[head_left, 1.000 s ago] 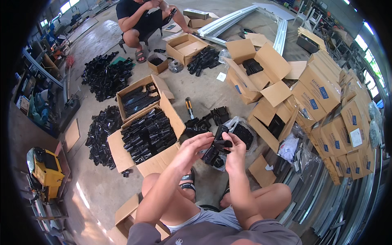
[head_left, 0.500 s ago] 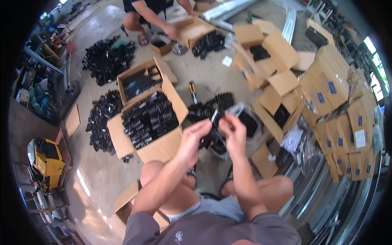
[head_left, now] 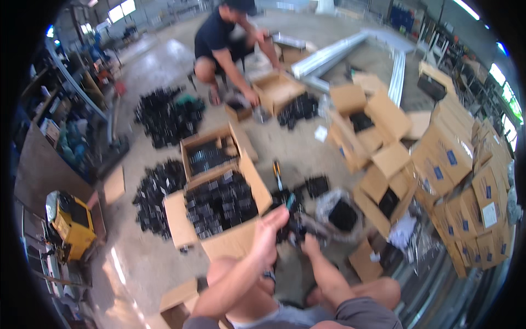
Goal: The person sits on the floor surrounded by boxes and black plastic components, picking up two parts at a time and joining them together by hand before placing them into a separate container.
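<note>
My left hand (head_left: 270, 229) is raised over the floor, its thumb and fingers closed on a small black part (head_left: 290, 204) with a pale edge catching light. The part is blurred, so its exact kind does not show. Lower and to the right, my right hand (head_left: 310, 245) is down beside loose black parts (head_left: 296, 229); its fingers are smeared and partly hidden. A clear plastic bag (head_left: 327, 204) with black pieces lies just beyond it. To the left, an open cardboard box (head_left: 182, 220) is filled with rows of similar black parts (head_left: 221, 204).
A screwdriver-like tool with an orange and black handle (head_left: 277, 169) lies ahead. Heaps of black parts (head_left: 169, 116) lie left. A co-worker (head_left: 222, 49) squats at far centre, reaching into small boxes. Stacked cartons (head_left: 446, 164) and metal profiles (head_left: 433, 290) flank the right; a yellow machine (head_left: 72, 222) stands left.
My hands have parted: the right has gone down to the loose black parts, while the left stays up with the small black part. The view has tilted up, showing more of the co-worker.
</note>
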Motion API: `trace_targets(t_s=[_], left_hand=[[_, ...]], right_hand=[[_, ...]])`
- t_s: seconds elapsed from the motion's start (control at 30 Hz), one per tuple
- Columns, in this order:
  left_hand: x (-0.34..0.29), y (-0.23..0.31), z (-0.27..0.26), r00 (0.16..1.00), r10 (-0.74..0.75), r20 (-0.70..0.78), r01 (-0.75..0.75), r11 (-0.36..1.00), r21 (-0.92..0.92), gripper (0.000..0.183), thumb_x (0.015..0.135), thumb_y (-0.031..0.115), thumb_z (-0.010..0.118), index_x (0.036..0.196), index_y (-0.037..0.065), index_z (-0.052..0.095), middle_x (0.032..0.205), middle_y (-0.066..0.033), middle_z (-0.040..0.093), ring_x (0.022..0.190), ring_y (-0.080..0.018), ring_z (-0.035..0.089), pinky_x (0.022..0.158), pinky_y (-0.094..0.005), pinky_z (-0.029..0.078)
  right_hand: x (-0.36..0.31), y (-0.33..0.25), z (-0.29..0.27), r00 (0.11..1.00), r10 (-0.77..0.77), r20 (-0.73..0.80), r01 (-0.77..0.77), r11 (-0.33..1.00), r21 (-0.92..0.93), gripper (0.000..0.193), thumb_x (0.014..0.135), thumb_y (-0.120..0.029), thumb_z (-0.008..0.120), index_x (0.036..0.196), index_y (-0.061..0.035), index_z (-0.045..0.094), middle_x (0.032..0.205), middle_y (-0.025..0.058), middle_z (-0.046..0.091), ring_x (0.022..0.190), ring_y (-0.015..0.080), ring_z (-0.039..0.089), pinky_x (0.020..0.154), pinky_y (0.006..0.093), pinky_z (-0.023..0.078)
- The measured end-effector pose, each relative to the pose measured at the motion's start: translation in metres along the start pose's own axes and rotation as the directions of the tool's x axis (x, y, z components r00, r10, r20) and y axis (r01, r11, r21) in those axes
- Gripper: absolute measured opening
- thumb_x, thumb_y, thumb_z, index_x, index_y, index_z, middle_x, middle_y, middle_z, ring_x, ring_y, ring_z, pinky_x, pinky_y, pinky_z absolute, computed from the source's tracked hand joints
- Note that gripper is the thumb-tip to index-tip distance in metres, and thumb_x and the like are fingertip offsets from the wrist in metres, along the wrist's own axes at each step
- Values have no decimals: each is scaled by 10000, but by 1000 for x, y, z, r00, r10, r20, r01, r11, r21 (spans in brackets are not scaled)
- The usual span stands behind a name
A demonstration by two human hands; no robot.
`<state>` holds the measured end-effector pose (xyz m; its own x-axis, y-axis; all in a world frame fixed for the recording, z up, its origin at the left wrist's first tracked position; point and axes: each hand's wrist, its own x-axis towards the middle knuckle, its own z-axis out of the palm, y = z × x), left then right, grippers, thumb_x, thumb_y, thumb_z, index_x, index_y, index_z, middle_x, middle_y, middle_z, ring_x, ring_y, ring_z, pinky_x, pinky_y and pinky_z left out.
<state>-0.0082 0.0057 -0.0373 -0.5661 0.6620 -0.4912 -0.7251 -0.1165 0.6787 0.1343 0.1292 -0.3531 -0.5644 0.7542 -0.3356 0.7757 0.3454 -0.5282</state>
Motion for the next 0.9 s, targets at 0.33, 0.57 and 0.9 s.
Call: trace_targets(t_s=[0.33,0.57,0.9], left_hand=[[1,2,22,993,-113,40,109,989,97,292,933,151,663,1206,48,669,986,-31,712,805,-92,645,705,-239,512],[-5,-6,19,992,-106,71,100,991,88,311,934,156,664,1222,39,657,989,-28,710,804,-91,640,712,-242,508],[-16,2,25,986,-111,124,103,993,64,335,928,150,673,1237,23,646,1019,-31,702,853,-88,638,750,-240,508]], right_hand=[[5,15,4,988,98,120,-94,995,-40,277,804,-237,701,1038,-99,647,1006,201,689,959,421,653,864,495,512],[-3,24,11,988,123,-91,-117,990,75,311,820,-261,635,1054,-54,635,976,263,671,926,463,641,866,516,502],[-5,16,7,976,97,-193,-61,981,185,330,814,-277,633,1058,-56,654,1002,258,675,979,459,625,895,526,486]])
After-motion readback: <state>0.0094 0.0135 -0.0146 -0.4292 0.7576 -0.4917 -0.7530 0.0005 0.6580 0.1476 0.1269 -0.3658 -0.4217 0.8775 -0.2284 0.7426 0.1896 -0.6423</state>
